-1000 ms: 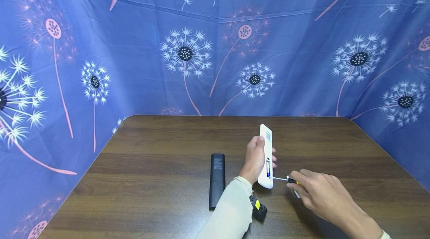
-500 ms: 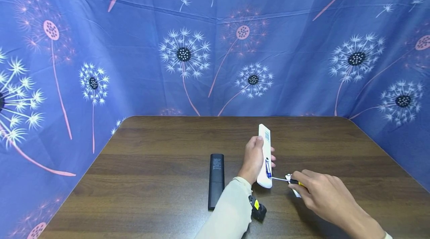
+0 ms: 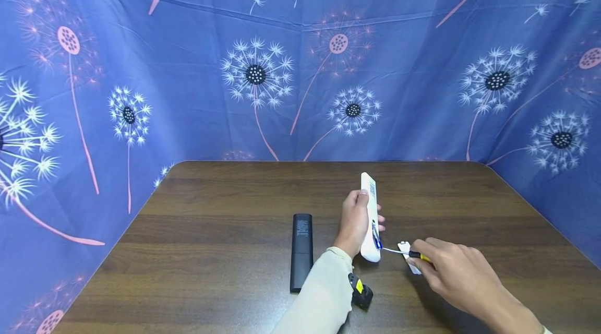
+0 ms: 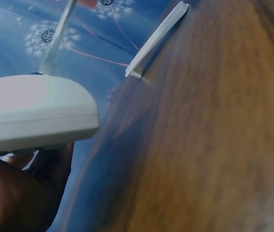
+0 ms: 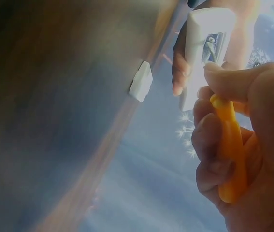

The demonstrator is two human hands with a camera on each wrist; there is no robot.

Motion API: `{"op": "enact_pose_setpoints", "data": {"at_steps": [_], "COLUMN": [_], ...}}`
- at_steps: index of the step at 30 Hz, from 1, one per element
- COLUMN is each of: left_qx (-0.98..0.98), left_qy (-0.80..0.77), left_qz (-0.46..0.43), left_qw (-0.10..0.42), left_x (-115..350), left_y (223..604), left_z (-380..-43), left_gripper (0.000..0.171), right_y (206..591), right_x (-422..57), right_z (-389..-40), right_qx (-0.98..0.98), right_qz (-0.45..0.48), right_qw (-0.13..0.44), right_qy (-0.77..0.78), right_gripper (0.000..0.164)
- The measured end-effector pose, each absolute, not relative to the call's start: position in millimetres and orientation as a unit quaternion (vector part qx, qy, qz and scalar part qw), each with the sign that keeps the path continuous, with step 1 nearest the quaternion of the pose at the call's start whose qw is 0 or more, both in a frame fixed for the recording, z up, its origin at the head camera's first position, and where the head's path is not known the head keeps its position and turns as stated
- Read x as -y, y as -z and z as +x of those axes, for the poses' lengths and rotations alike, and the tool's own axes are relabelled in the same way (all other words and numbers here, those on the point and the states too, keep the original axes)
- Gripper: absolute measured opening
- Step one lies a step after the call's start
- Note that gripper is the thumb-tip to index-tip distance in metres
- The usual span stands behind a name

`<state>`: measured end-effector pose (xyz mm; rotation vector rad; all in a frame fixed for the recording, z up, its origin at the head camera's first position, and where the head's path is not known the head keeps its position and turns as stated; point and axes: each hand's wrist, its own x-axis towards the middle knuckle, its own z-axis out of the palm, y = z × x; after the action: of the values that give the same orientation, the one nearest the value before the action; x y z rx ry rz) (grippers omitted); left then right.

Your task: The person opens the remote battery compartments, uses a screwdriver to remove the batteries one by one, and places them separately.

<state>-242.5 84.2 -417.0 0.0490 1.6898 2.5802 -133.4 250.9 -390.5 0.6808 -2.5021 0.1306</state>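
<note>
My left hand (image 3: 353, 223) grips a white remote control (image 3: 370, 254), its back turned up and its battery compartment uncovered. Inside lies a blue battery (image 3: 377, 240), its near end tilted out toward the right edge. With my right hand (image 3: 457, 269) I hold a screwdriver (image 5: 232, 154) by its yellow handle, fingers curled round it. The screwdriver's thin metal shaft points left, its tip at the battery's near end. On the table below the shaft lies a small white battery cover (image 3: 413, 268), partly hidden by the right hand in the head view.
A black remote control (image 3: 302, 253) lies face down on the wooden table (image 3: 211, 250), left of my left forearm. A black wrist camera (image 3: 360, 292) with a yellow patch sits by the left sleeve. Blue dandelion-print cloth (image 3: 197, 62) hangs behind the table.
The battery's near end has lifted and swung out to the right of the compartment. The screwdriver and right hand have shifted slightly right, showing more of the cover. The left hand keeps its grip.
</note>
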Motion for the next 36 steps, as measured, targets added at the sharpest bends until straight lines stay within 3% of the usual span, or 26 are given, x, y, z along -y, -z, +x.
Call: {"op": "enact_pose_setpoints", "data": {"at_steps": [22,36], "left_qx": [-0.571,-0.575], "left_qy": [-0.821,-0.818], "left_qz": [0.009,0.02], "left_qw": [0.017,0.019], "left_x": [-86,-86], "left_y": [415,416], "left_z": [-239,-239], "left_gripper": [0.026,0.029], "right_y": [387,388], "right_x": [-235,-238], "right_z": [-138,-139], "right_qx": [0.945,0.948], "right_qz": [0.228,0.211], "right_qw": [0.228,0.233], "right_qy": [-0.05,-0.042], "right_gripper": [0.022,0.029]}}
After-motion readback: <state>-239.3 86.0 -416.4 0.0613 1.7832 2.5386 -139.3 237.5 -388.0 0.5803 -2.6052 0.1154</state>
